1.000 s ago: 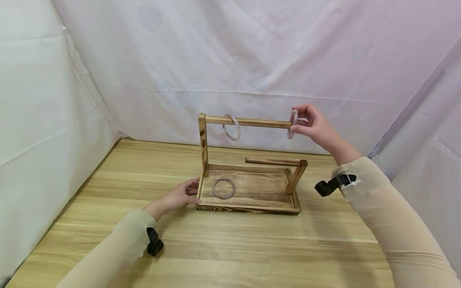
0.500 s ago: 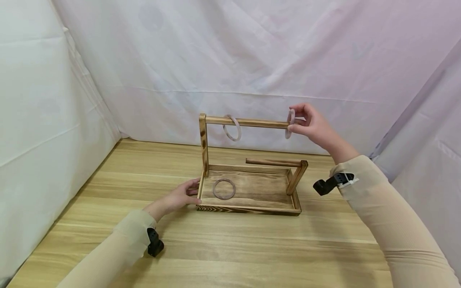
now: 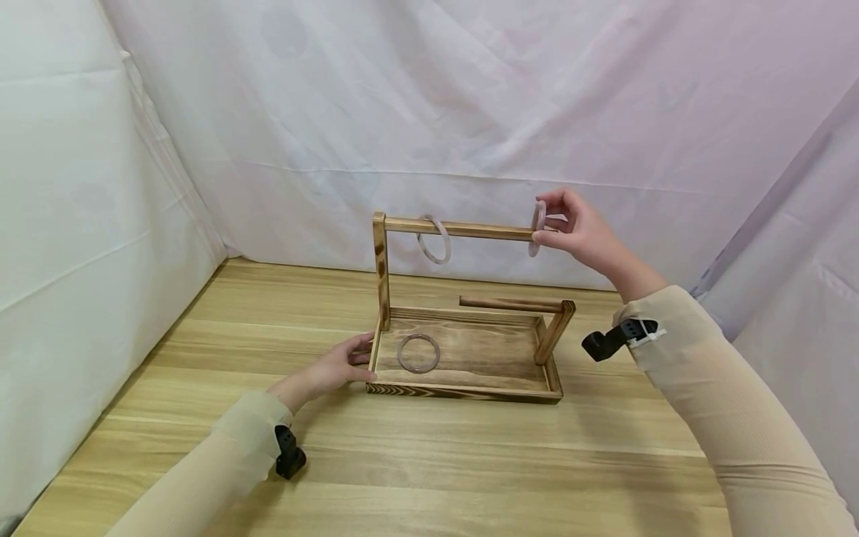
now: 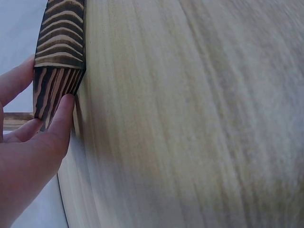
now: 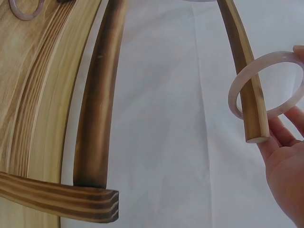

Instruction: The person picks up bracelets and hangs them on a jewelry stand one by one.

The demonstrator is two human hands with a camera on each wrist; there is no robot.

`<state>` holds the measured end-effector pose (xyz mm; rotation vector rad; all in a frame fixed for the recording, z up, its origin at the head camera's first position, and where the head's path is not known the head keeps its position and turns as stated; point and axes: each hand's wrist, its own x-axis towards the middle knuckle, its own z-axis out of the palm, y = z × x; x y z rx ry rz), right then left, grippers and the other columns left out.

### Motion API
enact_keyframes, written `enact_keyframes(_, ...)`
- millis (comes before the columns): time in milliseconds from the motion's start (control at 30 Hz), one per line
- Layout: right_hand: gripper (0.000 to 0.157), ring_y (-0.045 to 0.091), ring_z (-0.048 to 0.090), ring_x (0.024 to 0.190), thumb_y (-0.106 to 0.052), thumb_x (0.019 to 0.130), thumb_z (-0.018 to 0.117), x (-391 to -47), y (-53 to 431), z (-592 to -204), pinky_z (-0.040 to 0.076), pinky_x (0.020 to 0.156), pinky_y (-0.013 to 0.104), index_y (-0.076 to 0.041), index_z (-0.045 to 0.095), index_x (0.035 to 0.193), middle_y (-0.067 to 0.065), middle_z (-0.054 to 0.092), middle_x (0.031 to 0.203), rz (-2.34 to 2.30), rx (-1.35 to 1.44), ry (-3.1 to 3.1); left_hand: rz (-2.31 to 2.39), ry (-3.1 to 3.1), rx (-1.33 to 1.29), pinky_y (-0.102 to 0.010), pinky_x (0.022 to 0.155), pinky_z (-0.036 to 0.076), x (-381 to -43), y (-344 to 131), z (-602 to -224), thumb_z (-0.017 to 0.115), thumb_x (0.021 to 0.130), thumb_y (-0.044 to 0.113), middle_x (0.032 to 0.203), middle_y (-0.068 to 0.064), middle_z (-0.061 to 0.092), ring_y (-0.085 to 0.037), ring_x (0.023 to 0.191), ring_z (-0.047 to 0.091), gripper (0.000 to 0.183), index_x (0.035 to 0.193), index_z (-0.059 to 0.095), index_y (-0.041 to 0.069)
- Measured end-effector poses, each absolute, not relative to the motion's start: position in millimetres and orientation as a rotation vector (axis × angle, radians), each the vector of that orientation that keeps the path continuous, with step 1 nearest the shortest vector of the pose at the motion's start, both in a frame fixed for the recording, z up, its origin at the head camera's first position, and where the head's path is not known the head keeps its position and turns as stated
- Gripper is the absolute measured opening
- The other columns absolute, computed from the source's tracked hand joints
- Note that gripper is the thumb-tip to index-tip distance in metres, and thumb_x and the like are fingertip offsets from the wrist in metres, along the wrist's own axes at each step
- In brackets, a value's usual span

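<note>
My right hand (image 3: pixel 576 230) pinches a pale lilac bangle (image 3: pixel 537 228) by its edge. The bangle rings the free end of the stand's upper bar (image 5: pixel 246 80), whose tip pokes out past it in the right wrist view. My left hand (image 3: pixel 329 367) grips the left end of the wooden stand (image 3: pixel 463 390), thumb at the front corner and fingers along the end wall. A second bangle (image 3: pixel 446 245) hangs on the upper bar near its post. Flat in the stand's tray lies a third bangle (image 3: pixel 418 353).
The stand's lower bar (image 3: pixel 510 303) points left from a short slanted post (image 3: pixel 555 332) at the right end. The wood-grain table (image 3: pixel 429 462) lies beneath. White cloth (image 3: pixel 429 97) hangs behind and at both sides.
My right hand has moved slightly left, carrying its bangle a little farther along the bar from the tip. My left hand stays at the stand's left end.
</note>
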<state>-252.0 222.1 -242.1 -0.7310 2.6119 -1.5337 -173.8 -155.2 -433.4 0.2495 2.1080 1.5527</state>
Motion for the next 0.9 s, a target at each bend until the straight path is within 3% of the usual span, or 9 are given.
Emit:
enact_keyframes(200, 0.05, 0.028, 0.048, 0.12, -0.007, 0.087, 0.062, -254, 215, -237, 0.045, 0.089, 0.011, 0.0, 0.038, 0.13, 0.008, 0.045, 0.12, -1.446, -0.74, 2.662, 1.572, 2.096, 0.268, -0.049, 0.109, 0.035, -174, -155, -433, 0.063, 0.086, 0.002, 0.148, -0.03, 0.024, -0.045, 0.135, 0.029, 0.082, 0.149, 0.01, -0.003)
enact_keyframes(467, 0.051, 0.025, 0.048, 0.12, -0.005, 0.087, 0.061, -254, 209, -235, 0.045, 0.09, 0.013, 0.002, 0.036, 0.131, 0.003, 0.046, 0.114, -1.418, -0.756, 2.659, 1.566, 2.096, 0.263, -0.049, 0.109, 0.035, -174, -153, -435, 0.064, 0.086, 0.003, 0.148, -0.03, 0.024, -0.045, 0.135, 0.03, 0.083, 0.149, 0.01, -0.002)
enact_keyframes(767, 0.052, 0.032, 0.044, 0.126, -0.005, 0.087, 0.061, -256, 198, -233, 0.037, 0.108, 0.045, 0.003, 0.035, 0.131, 0.016, 0.04, 0.129, -1.378, -0.774, 2.663, 1.578, 2.094, 0.26, -0.049, 0.109, 0.036, -173, -152, -434, 0.063, 0.086, 0.001, 0.148, -0.03, 0.024, -0.045, 0.135, 0.03, 0.082, 0.149, 0.01, -0.003)
enact_keyframes(900, 0.053, 0.033, 0.044, 0.125, -0.004, 0.086, 0.062, -257, 192, -232, 0.035, 0.109, 0.047, 0.004, 0.035, 0.131, 0.019, 0.04, 0.13, -1.377, -0.796, 2.672, 1.576, 2.095, 0.264, -0.049, 0.109, 0.035, -172, -152, -433, 0.063, 0.086, 0.001, 0.148, -0.03, 0.023, -0.045, 0.135, 0.03, 0.082, 0.148, 0.01, -0.003)
